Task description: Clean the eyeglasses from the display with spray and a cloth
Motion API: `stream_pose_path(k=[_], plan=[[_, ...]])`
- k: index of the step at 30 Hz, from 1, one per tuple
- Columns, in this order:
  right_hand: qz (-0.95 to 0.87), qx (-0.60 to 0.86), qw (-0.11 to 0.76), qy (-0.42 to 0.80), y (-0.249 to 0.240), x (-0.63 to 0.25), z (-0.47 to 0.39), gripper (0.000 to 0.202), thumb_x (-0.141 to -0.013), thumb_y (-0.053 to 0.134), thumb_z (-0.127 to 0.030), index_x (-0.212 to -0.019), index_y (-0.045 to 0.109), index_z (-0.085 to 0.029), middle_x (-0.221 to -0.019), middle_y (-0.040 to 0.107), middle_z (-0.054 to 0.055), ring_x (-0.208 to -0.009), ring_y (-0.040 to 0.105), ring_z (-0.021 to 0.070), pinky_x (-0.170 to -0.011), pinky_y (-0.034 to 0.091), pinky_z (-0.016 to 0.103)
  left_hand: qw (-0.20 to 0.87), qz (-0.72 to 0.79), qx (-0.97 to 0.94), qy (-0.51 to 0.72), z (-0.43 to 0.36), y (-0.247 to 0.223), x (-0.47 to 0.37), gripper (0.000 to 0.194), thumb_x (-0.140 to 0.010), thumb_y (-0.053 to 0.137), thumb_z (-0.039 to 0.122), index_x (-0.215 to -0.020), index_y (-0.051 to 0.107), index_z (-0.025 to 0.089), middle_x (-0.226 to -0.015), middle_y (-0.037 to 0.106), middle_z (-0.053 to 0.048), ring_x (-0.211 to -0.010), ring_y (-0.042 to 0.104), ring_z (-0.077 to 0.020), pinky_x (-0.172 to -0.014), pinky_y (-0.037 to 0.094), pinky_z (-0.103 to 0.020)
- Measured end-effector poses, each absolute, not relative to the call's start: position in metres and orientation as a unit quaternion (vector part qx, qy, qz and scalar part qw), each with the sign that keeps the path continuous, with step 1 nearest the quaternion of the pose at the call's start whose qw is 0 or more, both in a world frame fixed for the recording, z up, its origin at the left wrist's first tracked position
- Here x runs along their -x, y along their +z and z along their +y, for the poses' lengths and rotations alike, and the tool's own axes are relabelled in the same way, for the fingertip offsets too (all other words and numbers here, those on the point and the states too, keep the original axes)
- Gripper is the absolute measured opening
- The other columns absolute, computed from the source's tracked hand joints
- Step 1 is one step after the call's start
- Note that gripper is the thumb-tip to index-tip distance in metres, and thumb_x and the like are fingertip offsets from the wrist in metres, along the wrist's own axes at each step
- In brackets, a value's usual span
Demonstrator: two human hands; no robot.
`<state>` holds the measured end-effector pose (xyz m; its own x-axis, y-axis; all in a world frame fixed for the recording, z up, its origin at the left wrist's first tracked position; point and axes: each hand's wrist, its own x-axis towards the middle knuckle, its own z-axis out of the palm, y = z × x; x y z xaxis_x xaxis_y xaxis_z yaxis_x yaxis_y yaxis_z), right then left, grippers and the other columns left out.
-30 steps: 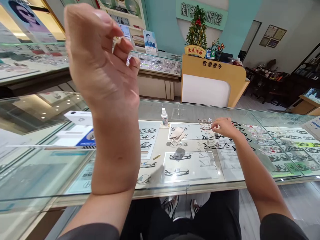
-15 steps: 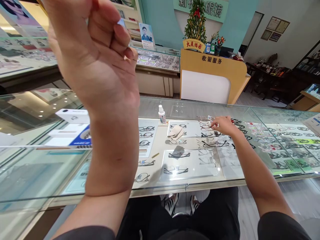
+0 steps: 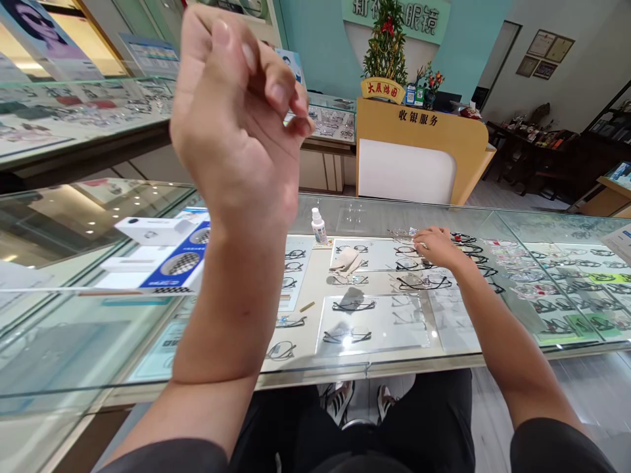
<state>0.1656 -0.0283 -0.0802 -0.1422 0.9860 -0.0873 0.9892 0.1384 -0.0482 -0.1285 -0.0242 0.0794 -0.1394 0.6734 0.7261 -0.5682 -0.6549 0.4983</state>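
Note:
My left hand (image 3: pixel 241 125) is raised close to the camera, palm side showing, wrist bent and fingers curled in with nothing visible in them. Farther off, over the glass counter, my right hand (image 3: pixel 436 246) pinches at the edge of a pair of glasses (image 3: pixel 406 250); its fingertips are small in view. Dark-framed glasses (image 3: pixel 424 283) lie just nearer to me, and more folded pairs sit beyond the wrist. Left of that hand are a crumpled beige cloth (image 3: pixel 346 259) and a white spray bottle (image 3: pixel 319 226), which stands upright.
Glasses (image 3: pixel 353 305) rest on a pale mat in front of me. Open white and blue boxes (image 3: pixel 172 256) stand at the left. The glass counter (image 3: pixel 315 378) runs across, its front edge above my legs. A cashier desk (image 3: pixel 421 151) stands beyond it.
My left hand has moved to the right and slightly down, uncovering more of the boxes, and its fingers have turned. My right hand has shifted slightly left and away from me.

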Motion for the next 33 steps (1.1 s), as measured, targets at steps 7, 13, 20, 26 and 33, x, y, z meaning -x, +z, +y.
stream_pose_path(k=[7,13,20,26,33], plan=[[0.735,-0.662,-0.145,-0.024,-0.062,-0.181,-0.036,0.045,-0.107,0.042,-0.035,-0.123,0.082,-0.024,-0.147,0.076,0.009,-0.137,0.055,0.0359,-0.114,0.035,0.055,0.309,-0.059,-0.516,0.797,-0.019,0.075,0.115,0.064,-0.119,0.007,0.019,-0.065,0.042,0.021,-0.06,0.018,0.007,-0.039,0.024,-0.0019,-0.043,0.021,-0.021],[0.728,-0.61,-0.31,-0.043,-0.057,-0.172,-0.036,0.037,-0.102,0.055,-0.04,-0.121,0.082,-0.025,-0.141,0.078,0.011,-0.137,0.059,0.0348,-0.119,0.036,0.055,0.293,0.021,-0.637,0.713,0.004,0.038,0.109,0.077,-0.099,0.057,0.078,-0.056,0.026,0.022,-0.049,0.019,0.007,-0.041,0.018,-0.0059,-0.046,0.015,-0.033],[0.756,-0.516,-0.398,-0.068,-0.071,-0.13,-0.038,0.033,-0.103,0.058,-0.039,-0.123,0.081,-0.026,-0.132,0.079,0.011,-0.129,0.065,0.0319,-0.116,0.046,0.052,0.594,0.31,-0.612,0.421,0.005,-0.049,0.107,0.053,-0.092,0.082,0.052,-0.062,0.056,0.018,-0.056,0.052,0.002,-0.056,0.043,-0.0099,-0.055,0.032,-0.024],[0.822,-0.417,-0.386,0.036,-0.09,-0.092,-0.059,0.043,-0.106,0.053,-0.034,-0.143,0.071,-0.023,-0.139,0.076,0.013,-0.132,0.061,0.0343,-0.115,0.048,0.056,0.7,0.323,-0.542,0.334,-0.002,-0.093,0.118,0.049,-0.095,0.068,0.063,-0.075,0.051,0.021,-0.058,0.042,0.005,-0.047,0.032,-0.0092,-0.046,0.025,-0.021],[0.865,-0.367,-0.31,0.147,-0.101,-0.082,-0.068,0.05,-0.105,0.052,-0.027,-0.154,0.064,-0.022,-0.147,0.075,0.013,-0.138,0.061,0.0361,-0.113,0.051,0.059,0.769,0.274,-0.504,0.283,-0.001,-0.093,0.129,0.05,-0.087,0.078,0.061,-0.077,0.052,0.02,-0.061,0.034,0.007,-0.052,0.029,-0.0086,-0.048,0.026,-0.019]])
